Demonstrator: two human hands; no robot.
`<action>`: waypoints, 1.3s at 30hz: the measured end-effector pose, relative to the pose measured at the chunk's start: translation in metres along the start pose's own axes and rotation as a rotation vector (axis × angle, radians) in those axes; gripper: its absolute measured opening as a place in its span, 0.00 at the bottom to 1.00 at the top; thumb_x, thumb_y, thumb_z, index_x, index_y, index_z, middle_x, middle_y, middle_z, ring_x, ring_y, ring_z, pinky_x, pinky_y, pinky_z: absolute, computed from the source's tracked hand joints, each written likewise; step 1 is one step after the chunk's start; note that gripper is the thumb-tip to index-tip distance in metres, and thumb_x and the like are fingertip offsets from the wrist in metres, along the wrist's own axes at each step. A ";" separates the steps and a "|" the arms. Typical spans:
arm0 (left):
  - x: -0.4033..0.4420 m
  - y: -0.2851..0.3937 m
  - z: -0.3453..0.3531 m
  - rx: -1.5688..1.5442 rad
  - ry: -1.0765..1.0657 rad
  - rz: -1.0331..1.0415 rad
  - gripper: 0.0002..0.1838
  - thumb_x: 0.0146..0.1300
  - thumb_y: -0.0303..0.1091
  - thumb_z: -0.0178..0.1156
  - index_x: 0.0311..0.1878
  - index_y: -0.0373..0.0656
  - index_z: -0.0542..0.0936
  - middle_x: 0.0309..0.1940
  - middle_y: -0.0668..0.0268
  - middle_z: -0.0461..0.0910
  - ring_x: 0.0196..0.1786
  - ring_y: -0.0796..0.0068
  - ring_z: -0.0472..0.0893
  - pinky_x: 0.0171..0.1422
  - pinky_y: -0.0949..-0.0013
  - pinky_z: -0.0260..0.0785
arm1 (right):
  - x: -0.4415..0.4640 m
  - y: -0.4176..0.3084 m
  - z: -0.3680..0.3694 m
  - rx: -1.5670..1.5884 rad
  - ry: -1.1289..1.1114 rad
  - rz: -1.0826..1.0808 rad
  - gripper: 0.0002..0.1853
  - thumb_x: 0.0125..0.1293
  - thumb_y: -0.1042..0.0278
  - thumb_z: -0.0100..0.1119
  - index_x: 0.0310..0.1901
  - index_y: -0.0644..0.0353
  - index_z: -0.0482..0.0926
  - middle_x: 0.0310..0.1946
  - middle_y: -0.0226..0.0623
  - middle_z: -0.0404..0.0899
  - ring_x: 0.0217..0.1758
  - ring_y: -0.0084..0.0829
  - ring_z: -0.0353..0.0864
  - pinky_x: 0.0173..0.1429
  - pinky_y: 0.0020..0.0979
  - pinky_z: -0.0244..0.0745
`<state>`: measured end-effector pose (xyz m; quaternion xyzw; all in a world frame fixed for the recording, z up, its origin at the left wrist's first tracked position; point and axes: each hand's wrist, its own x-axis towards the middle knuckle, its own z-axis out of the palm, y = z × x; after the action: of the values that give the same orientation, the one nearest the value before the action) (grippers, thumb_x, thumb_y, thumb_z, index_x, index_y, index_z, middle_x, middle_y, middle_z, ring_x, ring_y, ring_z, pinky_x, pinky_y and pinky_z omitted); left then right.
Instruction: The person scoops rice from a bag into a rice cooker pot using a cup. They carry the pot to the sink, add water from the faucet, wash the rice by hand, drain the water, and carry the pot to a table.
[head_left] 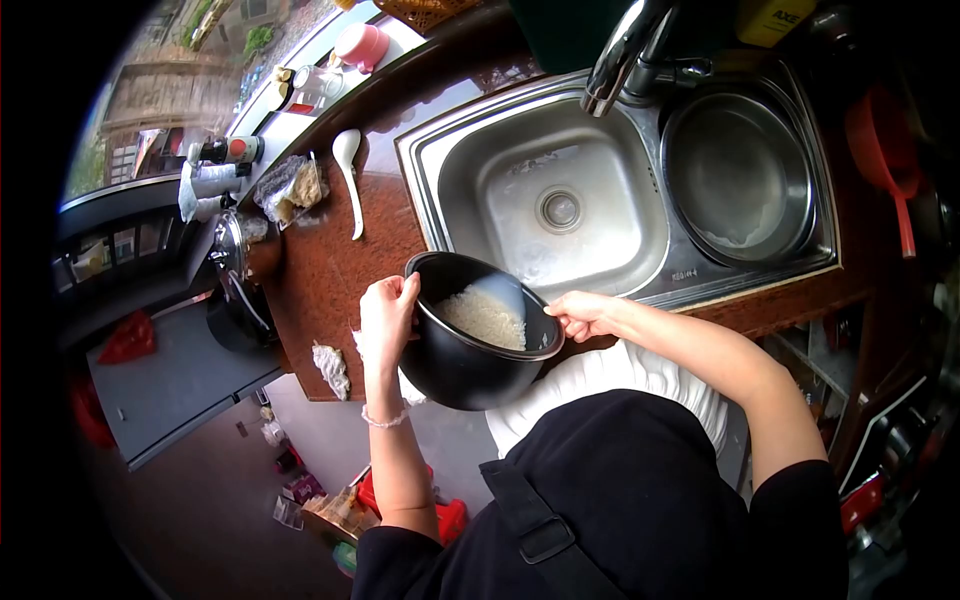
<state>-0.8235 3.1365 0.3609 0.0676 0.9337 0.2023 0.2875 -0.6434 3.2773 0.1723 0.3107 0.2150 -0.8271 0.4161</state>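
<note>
A dark round pot (465, 375) with rice (485, 318) and some cloudy water in it is tilted at the front edge of the sink (560, 185). My left hand (388, 312) grips its rim on the left side, thumb over the edge. On the opposite side, my right hand (583, 315) pinches the rim between thumb and fingers. The pot hangs between both hands, close to my body, with its opening toward the sink. The sink basin shows a drain at its middle and no standing water.
A chrome faucet (620, 60) rises behind the basin. A metal pan (738, 175) sits in the right basin. On the brown counter (385, 225) lie a white spoon (348, 165), plastic bags (290, 190) and a crumpled cloth (330, 370). A red ladle (885, 150) is at far right.
</note>
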 end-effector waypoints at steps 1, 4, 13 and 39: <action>0.000 0.000 0.000 0.003 -0.001 0.002 0.19 0.61 0.42 0.54 0.18 0.39 0.72 0.10 0.69 0.69 0.13 0.83 0.70 0.15 0.77 0.65 | 0.000 0.000 0.000 0.005 -0.002 0.002 0.12 0.68 0.65 0.41 0.25 0.54 0.63 0.15 0.20 0.54 0.11 0.12 0.46 0.16 0.17 0.40; 0.001 0.000 0.000 0.011 -0.004 0.007 0.20 0.61 0.42 0.54 0.18 0.39 0.72 0.10 0.69 0.69 0.13 0.83 0.70 0.15 0.77 0.65 | 0.000 0.000 0.000 0.014 -0.011 0.008 0.12 0.68 0.65 0.40 0.25 0.54 0.64 0.15 0.20 0.55 0.11 0.12 0.46 0.16 0.17 0.40; 0.000 0.003 0.002 0.017 0.000 0.018 0.20 0.61 0.42 0.54 0.18 0.38 0.71 0.10 0.69 0.69 0.13 0.83 0.71 0.15 0.76 0.65 | 0.002 0.001 -0.002 0.008 -0.013 0.019 0.12 0.69 0.65 0.40 0.26 0.54 0.64 0.15 0.20 0.56 0.11 0.11 0.46 0.15 0.17 0.40; 0.003 0.013 0.009 0.082 0.017 0.058 0.21 0.60 0.41 0.54 0.17 0.36 0.72 0.09 0.66 0.71 0.13 0.79 0.72 0.15 0.74 0.67 | 0.009 0.005 -0.009 -0.014 -0.012 0.027 0.12 0.68 0.64 0.40 0.25 0.53 0.63 0.14 0.20 0.54 0.12 0.13 0.45 0.15 0.17 0.38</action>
<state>-0.8204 3.1525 0.3582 0.1045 0.9413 0.1726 0.2708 -0.6399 3.2749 0.1592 0.3056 0.2140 -0.8217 0.4308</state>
